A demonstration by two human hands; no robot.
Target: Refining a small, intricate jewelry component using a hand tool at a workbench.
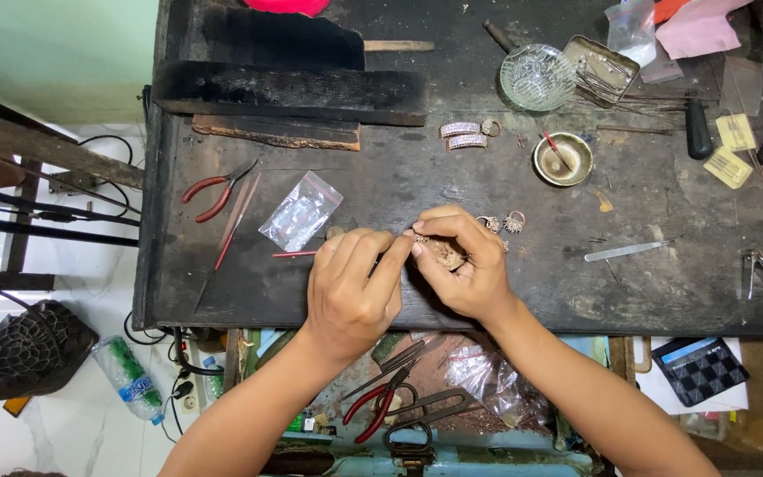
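Head view, looking straight down: the left hand (352, 290) and right hand (461, 265) meet at the near edge of the dark table (646, 291), fingertips pinching a small piece of jewellery (443, 252) between them. Just beyond the right hand lie two small rings (501, 223). Left of the left hand sit a clear plastic bag (300, 212) and red-handled pliers (215, 192).

A dark, worn workbench (664, 283) carries red-handled pliers (216, 192), a clear plastic bag (300, 212), a glass bowl (536, 78) and a metal file (624, 251).
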